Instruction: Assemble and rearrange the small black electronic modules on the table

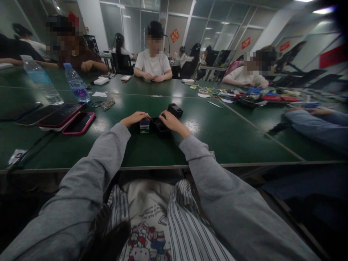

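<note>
On the green table, my left hand (136, 117) has its fingers bent over the top of a small dark box (144, 126) with pale lettering on its front. Right beside it is a black box-shaped device (160, 126), its upper face showing lighter patches. My right hand (173, 121) grips this device from its right side, fingers closed over the top edge. A second black box-shaped device (175, 110) stands just behind my right hand, untouched. Fine detail on all three is too dim to read.
Left on the table (212, 145) lie a pink-edged phone (79, 123), more flat devices, and two water bottles, the nearer one (77, 85) tilted in view. Keys (108, 104) lie beyond. Cables and pouches (244, 96) spread at right. Several people sit around; a blue sleeve (315, 123) rests at right.
</note>
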A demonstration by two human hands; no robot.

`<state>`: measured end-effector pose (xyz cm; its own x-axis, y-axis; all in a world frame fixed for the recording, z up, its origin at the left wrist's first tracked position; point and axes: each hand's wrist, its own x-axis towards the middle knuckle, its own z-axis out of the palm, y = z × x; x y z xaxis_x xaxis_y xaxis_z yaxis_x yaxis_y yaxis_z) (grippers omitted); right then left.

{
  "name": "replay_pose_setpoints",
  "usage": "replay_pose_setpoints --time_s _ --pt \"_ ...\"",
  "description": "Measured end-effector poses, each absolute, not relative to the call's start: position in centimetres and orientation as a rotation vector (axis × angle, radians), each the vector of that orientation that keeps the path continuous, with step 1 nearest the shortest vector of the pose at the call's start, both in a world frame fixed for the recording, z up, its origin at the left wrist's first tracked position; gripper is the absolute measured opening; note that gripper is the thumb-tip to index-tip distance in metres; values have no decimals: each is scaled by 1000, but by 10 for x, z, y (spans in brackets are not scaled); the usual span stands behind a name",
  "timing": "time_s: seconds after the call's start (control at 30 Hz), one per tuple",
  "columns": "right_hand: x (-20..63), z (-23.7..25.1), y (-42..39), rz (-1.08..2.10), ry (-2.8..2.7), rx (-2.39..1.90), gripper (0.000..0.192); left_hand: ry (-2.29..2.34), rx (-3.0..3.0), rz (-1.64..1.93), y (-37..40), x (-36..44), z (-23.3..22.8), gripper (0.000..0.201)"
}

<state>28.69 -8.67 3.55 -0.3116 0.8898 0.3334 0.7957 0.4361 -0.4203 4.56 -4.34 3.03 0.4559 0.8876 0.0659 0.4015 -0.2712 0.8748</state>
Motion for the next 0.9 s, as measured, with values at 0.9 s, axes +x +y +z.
replay_pose_setpoints --time_s 0.9 --pt "286 39 -90 270 -2175 -1427 29 1076 1851 720 -39 45 27 39"
